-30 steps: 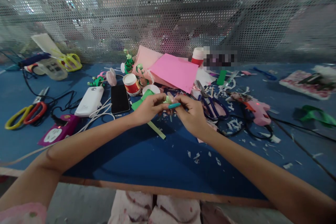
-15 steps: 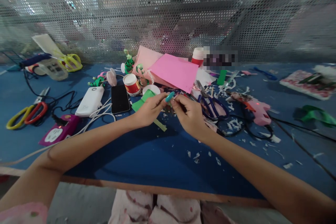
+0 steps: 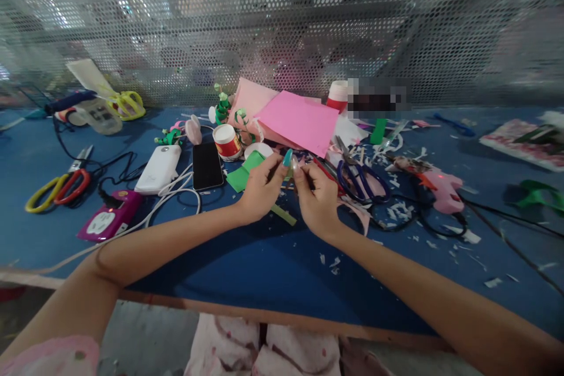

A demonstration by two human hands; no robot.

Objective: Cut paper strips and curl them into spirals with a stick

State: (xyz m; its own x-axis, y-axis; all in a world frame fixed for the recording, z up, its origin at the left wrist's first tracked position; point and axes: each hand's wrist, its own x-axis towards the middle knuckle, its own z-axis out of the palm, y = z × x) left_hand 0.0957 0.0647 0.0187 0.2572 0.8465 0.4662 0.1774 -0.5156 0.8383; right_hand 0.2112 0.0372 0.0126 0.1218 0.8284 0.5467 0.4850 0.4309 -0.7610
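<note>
Seen from above, a person's two bare hands meet over the middle of a blue worktop (image 3: 264,264). The left hand (image 3: 259,191) is pinched closed, thumb against forefinger; the right hand (image 3: 319,197) is pinched the same way, its fingertips just beside the left's. Between them shows a sliver of a small pale-green piece (image 3: 289,172), which both seem to grip, though the fingers cover most of it and its shape cannot be made out.

The step in hand appears to be fine fingertip work on that piece, held up above the worktop. The next move, as I judge it, calls for a light, steady pinch, one hand bracing the piece while the other adjusts it, so that something so small is neither dropped nor creased.

Below the left hand lies a pale-green strip (image 3: 284,215); just behind that hand is folded green paper (image 3: 240,177). Farther back, a bright pink sheet (image 3: 304,120) rests over paler pink paper (image 3: 249,94). Right of the right hand are blue-handled scissors (image 3: 382,189), then a pink glue gun (image 3: 445,191), with white scraps (image 3: 400,211) scattered around.
</note>
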